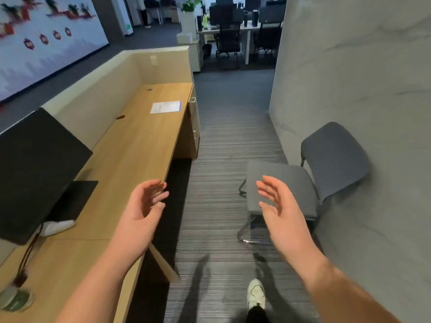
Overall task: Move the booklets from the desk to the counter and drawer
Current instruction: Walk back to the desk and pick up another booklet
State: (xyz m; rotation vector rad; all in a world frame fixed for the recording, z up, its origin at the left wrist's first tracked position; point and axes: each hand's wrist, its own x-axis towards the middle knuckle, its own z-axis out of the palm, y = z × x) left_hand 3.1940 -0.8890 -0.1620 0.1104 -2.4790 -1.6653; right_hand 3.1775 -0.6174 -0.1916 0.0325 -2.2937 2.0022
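A white booklet (165,107) with a blue edge lies flat near the far end of the long wooden desk (137,145). The raised cream counter (98,73) runs along the desk's left side. A drawer unit (194,122) with metal handles stands under the desk's far end, its drawers closed. My left hand (144,203) hovers over the desk's near front edge, fingers spread and empty. My right hand (277,201) is held out over the carpet, palm inward, also empty. Both hands are well short of the booklet.
A black monitor (35,173) on its stand fills the desk's near left, with a white box (58,227) and cables beside it. A grey chair (310,180) stands against the right wall. Striped carpet (224,145) runs between desk and wall. My shoe (256,292) shows below.
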